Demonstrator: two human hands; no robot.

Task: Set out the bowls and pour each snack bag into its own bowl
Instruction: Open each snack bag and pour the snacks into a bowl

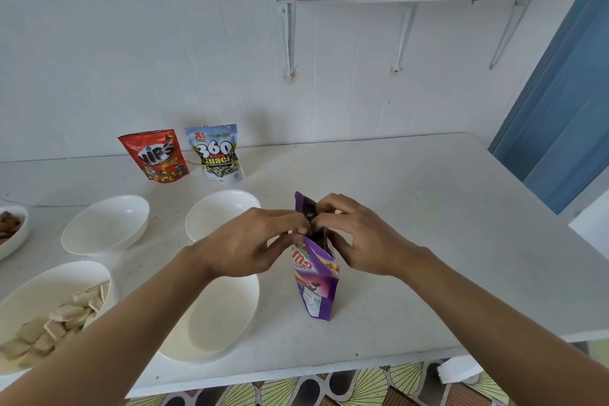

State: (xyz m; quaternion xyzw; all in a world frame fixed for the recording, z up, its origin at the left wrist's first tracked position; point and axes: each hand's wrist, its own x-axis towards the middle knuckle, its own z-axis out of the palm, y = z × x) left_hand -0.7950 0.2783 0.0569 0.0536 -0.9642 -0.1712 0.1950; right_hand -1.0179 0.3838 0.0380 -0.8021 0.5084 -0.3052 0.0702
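At the front middle of the white table [428, 224], the purple biscuit bag [318, 290] stands upright, and both hands are on its top. The left hand [253, 244] comes in from the left with curled fingers, pinching the bag's upper edge. The right hand [362, 237] meets it from the other side, thumb and fingers pinching the same edge. The 2 hands nearly touch over the bag, and a dark patch of it shows between them. I cannot tell whether the top is torn open.

There are 5 bowls on the table, all left of the bag. The front empty bowl [214, 316] sits just beside the bag, with the left forearm crossing above it. The wafer bowl [43, 287], at the front left, holds a heap of pale square wafers. Further back, the back-left bowl [105, 224] is empty. The back-middle bowl [217, 208] is partly hidden behind the left hand. At the far left edge, the nut bowl [14, 237] shows brown pieces inside.

At the back, against the wall, 2 more bags stand upright side by side. They are the red NIPS bag [155, 155] and the 360 Kuaci bag [217, 152], well apart from the hands.
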